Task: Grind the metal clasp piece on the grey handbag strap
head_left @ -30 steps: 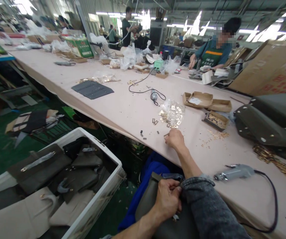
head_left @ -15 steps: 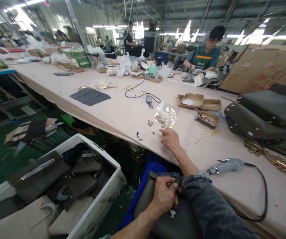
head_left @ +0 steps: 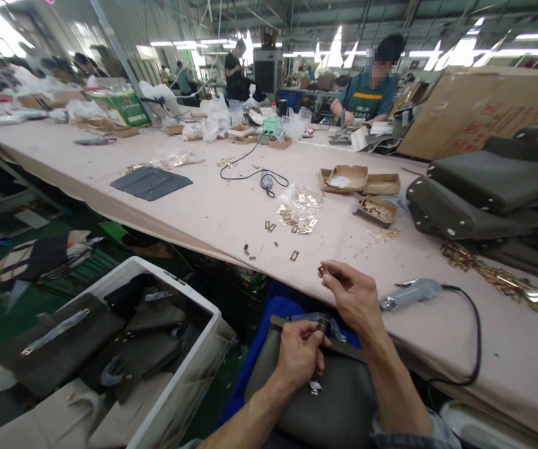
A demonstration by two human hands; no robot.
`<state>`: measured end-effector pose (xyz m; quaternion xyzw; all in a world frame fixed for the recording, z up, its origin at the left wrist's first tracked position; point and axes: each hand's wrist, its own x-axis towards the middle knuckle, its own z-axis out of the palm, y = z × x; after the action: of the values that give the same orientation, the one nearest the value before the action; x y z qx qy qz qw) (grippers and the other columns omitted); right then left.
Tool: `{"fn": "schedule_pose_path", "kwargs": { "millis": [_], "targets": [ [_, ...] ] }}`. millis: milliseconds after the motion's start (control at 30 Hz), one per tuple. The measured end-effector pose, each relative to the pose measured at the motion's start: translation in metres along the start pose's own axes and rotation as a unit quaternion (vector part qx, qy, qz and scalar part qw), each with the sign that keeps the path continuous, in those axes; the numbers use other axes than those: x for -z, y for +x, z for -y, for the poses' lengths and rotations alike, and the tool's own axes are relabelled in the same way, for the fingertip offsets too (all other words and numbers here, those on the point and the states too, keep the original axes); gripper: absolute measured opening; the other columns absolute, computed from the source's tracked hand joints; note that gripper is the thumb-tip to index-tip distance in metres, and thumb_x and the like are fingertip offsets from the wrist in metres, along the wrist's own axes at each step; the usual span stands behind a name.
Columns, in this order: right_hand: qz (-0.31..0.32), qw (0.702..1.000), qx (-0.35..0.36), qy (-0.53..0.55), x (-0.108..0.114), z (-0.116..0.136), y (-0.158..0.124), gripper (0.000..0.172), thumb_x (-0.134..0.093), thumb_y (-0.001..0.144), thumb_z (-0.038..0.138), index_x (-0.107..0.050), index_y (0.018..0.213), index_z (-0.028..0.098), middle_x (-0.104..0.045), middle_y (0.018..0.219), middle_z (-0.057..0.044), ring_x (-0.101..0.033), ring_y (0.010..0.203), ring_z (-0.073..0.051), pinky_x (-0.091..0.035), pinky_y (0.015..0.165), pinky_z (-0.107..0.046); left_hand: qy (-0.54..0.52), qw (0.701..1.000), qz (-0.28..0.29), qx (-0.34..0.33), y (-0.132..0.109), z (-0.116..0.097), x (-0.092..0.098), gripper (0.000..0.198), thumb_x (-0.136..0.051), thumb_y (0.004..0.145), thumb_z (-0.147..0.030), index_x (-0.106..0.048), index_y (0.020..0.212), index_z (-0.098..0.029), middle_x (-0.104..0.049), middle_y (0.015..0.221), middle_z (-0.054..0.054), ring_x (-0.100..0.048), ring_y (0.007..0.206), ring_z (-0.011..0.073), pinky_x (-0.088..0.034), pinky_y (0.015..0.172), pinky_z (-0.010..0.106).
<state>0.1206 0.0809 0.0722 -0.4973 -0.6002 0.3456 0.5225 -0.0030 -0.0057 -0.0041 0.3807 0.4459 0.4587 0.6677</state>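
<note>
Below the worktop's (head_left: 222, 206) near edge, a dark olive bag (head_left: 329, 399) lies against a blue cloth (head_left: 245, 386). The left hand (head_left: 297, 352) has thumb and fingers clamped on a strap end (head_left: 322, 325) over the bag. The right hand (head_left: 354, 293), raised in front of the near edge, pinches a small metal piece (head_left: 321, 270) between its fingertips; its exact shape is too small to tell. To the left, a white crate (head_left: 210, 312) holds more bags. An electric screwdriver (head_left: 412, 294) lies by the near edge, right of the right hand. Farther in, a rectangular metal frame (head_left: 294, 255) lies alone, before a heap of plastic-wrapped plates (head_left: 301, 206). Open cardboard boxes (head_left: 381, 183) sit beyond; at the far edge, a person (head_left: 367, 93) in an apron works.
</note>
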Motion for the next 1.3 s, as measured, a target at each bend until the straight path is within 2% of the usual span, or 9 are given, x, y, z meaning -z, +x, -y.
{"fn": "schedule_pose_path", "kwargs": {
  "millis": [100, 167, 300, 433, 567, 733, 933, 1100, 1300],
  "targets": [
    [-0.026, 0.996, -0.062, 0.058, 0.016, -0.005, -0.045, 0.030, -0.079, 0.090, 0.039, -0.070, 0.112, 0.021, -0.071, 0.092, -0.005, -0.073, 0.075, -0.022, -0.063, 0.069, -0.032, -0.002, 1.000, 0.005, -0.004, 0.001, 0.000, -0.001, 0.037, -0.069, 0.087, -0.047, -0.073, 0.081, -0.011, -0.058, 0.044, 0.002, -0.047, 0.030, 0.0121, -0.039, 0.032, 0.019],
    [-0.036, 0.995, -0.065, 0.068, 0.020, -0.009, -0.067, 0.030, -0.077, 0.093, 0.038, -0.069, 0.116, 0.022, -0.070, 0.093, -0.004, -0.073, 0.077, -0.022, -0.062, 0.069, -0.031, 0.000, 1.000, 0.012, -0.001, 0.002, 0.001, -0.002, 0.039, -0.070, 0.088, -0.049, -0.073, 0.083, -0.011, -0.060, 0.045, 0.002, -0.048, 0.030, 0.0123, -0.040, 0.033, 0.019],
    [-0.048, 0.997, -0.053, 0.003, 0.023, -0.015, -0.086, 0.020, -0.074, 0.094, 0.040, -0.076, 0.103, 0.022, -0.072, 0.094, -0.006, -0.071, 0.084, -0.024, -0.061, 0.073, -0.032, 0.010, 0.999, 0.034, 0.000, 0.004, -0.001, -0.006, 0.043, -0.072, 0.089, -0.051, -0.075, 0.090, -0.008, -0.061, 0.045, 0.002, -0.050, 0.031, 0.0127, -0.043, 0.036, 0.020],
    [-0.050, 0.991, -0.118, 0.037, 0.023, -0.023, -0.091, 0.026, -0.077, 0.089, 0.044, -0.077, 0.097, 0.020, -0.072, 0.081, -0.006, -0.069, 0.067, -0.022, -0.059, 0.058, -0.028, 0.007, 0.998, 0.063, 0.002, 0.005, -0.004, -0.012, 0.047, -0.070, 0.092, -0.054, -0.075, 0.097, -0.008, -0.065, 0.050, 0.005, -0.056, 0.036, 0.0139, -0.048, 0.041, 0.020],
    [-0.038, 0.983, -0.150, 0.096, 0.020, -0.029, -0.094, 0.030, -0.079, 0.088, 0.047, -0.075, 0.095, 0.019, -0.070, 0.077, -0.004, -0.067, 0.061, -0.020, -0.058, 0.054, -0.026, 0.009, 0.997, 0.074, -0.003, 0.002, -0.007, -0.015, 0.047, -0.067, 0.095, -0.055, -0.070, 0.082, -0.011, -0.065, 0.050, 0.005, -0.058, 0.037, 0.0143, -0.050, 0.042, 0.020],
    [-0.036, 0.986, -0.133, 0.092, 0.019, -0.027, -0.096, 0.028, -0.077, 0.091, 0.046, -0.074, 0.094, 0.018, -0.067, 0.078, -0.003, -0.066, 0.061, -0.018, -0.058, 0.056, -0.025, 0.006, 0.997, 0.074, -0.012, -0.002, -0.009, -0.016, 0.042, -0.067, 0.097, -0.050, -0.067, 0.079, -0.012, -0.063, 0.050, 0.003, -0.057, 0.038, 0.0133, -0.050, 0.042, 0.019],
    [-0.058, 0.989, -0.114, 0.074, 0.020, -0.031, -0.100, 0.020, -0.074, 0.095, 0.040, -0.074, 0.096, 0.020, -0.066, 0.079, -0.002, -0.065, 0.061, -0.017, -0.058, 0.055, -0.025, 0.002, 0.996, 0.085, -0.017, -0.002, -0.005, -0.012, 0.034, -0.065, 0.098, -0.038, -0.075, 0.107, -0.006, -0.067, 0.058, 0.005, -0.061, 0.044, 0.0133, -0.054, 0.048, 0.020],
    [-0.058, 0.993, -0.090, 0.050, 0.019, -0.040, -0.104, 0.014, -0.071, 0.097, 0.036, -0.075, 0.097, 0.022, -0.066, 0.086, -0.003, -0.066, 0.066, -0.018, -0.058, 0.058, -0.027, 0.001, 0.995, 0.090, -0.039, -0.003, -0.003, -0.012, 0.035, -0.065, 0.099, -0.035, -0.074, 0.119, -0.007, -0.068, 0.063, 0.004, -0.064, 0.048, 0.0135, -0.057, 0.052, 0.021],
    [-0.052, 0.995, -0.083, 0.019, 0.023, -0.042, -0.101, 0.012, -0.071, 0.097, 0.033, -0.077, 0.095, 0.022, -0.066, 0.090, -0.004, -0.066, 0.069, -0.018, -0.056, 0.059, -0.027, 0.032, 0.997, 0.043, -0.050, -0.004, -0.001, -0.014, 0.034, -0.066, 0.099, -0.036, -0.077, 0.113, -0.007, -0.067, 0.057, 0.004, -0.062, 0.041, 0.0133, -0.054, 0.045, 0.019]
  ]
}}
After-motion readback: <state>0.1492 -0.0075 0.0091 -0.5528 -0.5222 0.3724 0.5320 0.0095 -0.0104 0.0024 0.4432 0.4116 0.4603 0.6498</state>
